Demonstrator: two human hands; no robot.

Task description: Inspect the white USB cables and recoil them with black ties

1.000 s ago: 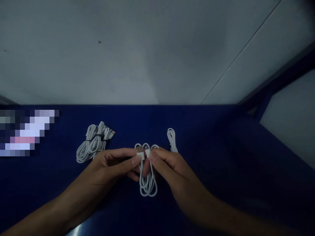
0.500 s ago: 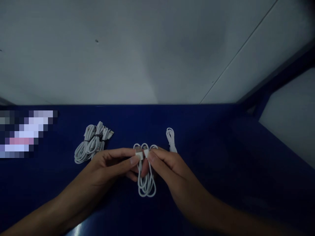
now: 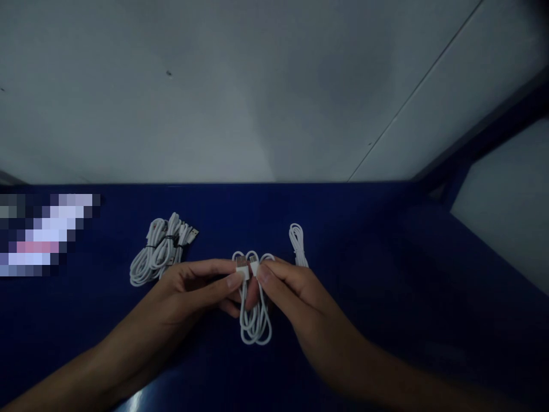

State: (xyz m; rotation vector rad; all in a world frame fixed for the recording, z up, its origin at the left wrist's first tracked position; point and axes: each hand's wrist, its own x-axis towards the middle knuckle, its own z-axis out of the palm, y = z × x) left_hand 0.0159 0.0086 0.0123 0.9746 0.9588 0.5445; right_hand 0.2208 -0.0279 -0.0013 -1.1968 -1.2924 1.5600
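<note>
Between my two hands is a coiled white USB cable (image 3: 256,332), its loops hanging down over the blue table. My left hand (image 3: 201,286) pinches the wider USB plug between thumb and forefinger, metal end pointing up. With thumb and fingers, my right hand (image 3: 291,286) grips the smaller plug right beside it. The two plugs stand side by side, nearly level. Parts of the coil and some of my fingertips are hidden behind the plugs and thumbs.
Several bundled white cables (image 3: 160,249) with dark ties lie in a pile to the left. Another coiled white cable (image 3: 297,243) lies behind my right hand. The blue table (image 3: 240,212) meets a pale panel (image 3: 193,126) at the back. A pixelated patch covers the far left.
</note>
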